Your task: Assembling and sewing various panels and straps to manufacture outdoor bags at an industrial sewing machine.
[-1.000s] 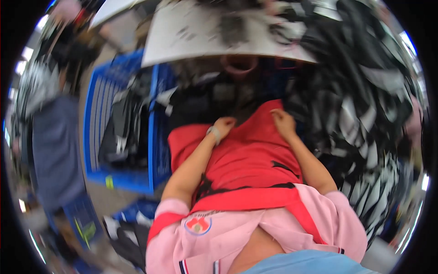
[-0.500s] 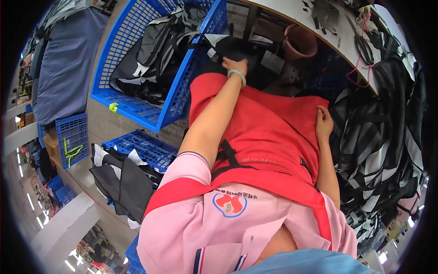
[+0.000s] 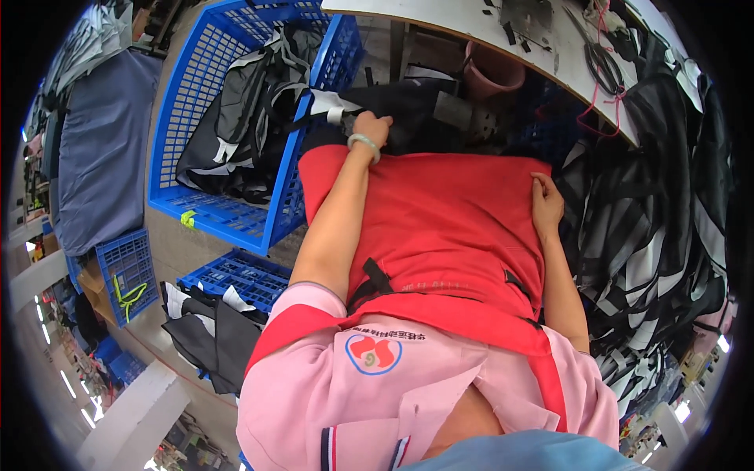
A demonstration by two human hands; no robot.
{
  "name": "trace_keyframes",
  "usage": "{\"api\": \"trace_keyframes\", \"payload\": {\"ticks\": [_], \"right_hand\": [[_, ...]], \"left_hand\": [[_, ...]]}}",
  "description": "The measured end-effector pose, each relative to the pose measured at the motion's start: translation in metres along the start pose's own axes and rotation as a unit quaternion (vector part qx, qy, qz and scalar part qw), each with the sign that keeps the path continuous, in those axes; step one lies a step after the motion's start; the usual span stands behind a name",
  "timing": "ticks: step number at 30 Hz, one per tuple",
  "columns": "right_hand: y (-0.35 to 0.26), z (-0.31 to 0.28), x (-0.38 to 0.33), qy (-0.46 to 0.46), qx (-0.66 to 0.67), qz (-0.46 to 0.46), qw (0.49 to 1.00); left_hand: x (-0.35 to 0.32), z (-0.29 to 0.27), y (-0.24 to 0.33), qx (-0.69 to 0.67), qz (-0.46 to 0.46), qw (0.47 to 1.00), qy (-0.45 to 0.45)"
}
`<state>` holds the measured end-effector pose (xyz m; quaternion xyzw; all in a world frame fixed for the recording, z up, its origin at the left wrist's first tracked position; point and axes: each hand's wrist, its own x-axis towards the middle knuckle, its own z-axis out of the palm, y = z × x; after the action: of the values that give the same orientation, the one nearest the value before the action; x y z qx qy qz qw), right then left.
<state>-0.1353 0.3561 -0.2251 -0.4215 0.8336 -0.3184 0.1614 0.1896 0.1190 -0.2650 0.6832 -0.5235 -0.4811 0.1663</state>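
Your left hand (image 3: 371, 125), upper centre of frame, has its fingers curled tight around black fabric (image 3: 408, 106) lying just right of the blue crate (image 3: 236, 220). Your right hand (image 3: 546, 206), right of centre, rests flat on the red apron (image 3: 448, 212), fingers together. The white table (image 3: 471, 27) runs along the top edge.

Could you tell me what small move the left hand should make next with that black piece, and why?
Probably draw it back onto the lap. The left hand is closed on the black fabric piece beside the blue crate, arm stretched out, while the right hand rests flat on the red apron, which lies bare.
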Motion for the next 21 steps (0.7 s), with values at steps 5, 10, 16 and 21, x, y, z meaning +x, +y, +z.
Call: {"api": "trace_keyframes", "payload": {"ticks": [5,10,16,21], "right_hand": [[-0.022,-0.003,0.0,-0.035,-0.05,0.013,0.998],[-0.034,0.008,0.013,-0.09,0.055,-0.084,0.991],[-0.164,0.028,0.054,-0.178,0.057,-0.3,0.936],[-0.198,0.06,0.052,-0.248,-0.046,-0.426,0.869]], "left_hand": [[-0.065,-0.069,-0.022,-0.213,0.023,0.976,-0.029],[-0.124,-0.11,-0.007,-0.317,0.054,0.946,-0.046],[-0.149,-0.152,0.063,-0.312,0.135,0.93,-0.139],[-0.192,-0.209,0.092,-0.305,0.303,0.899,0.091]]}}
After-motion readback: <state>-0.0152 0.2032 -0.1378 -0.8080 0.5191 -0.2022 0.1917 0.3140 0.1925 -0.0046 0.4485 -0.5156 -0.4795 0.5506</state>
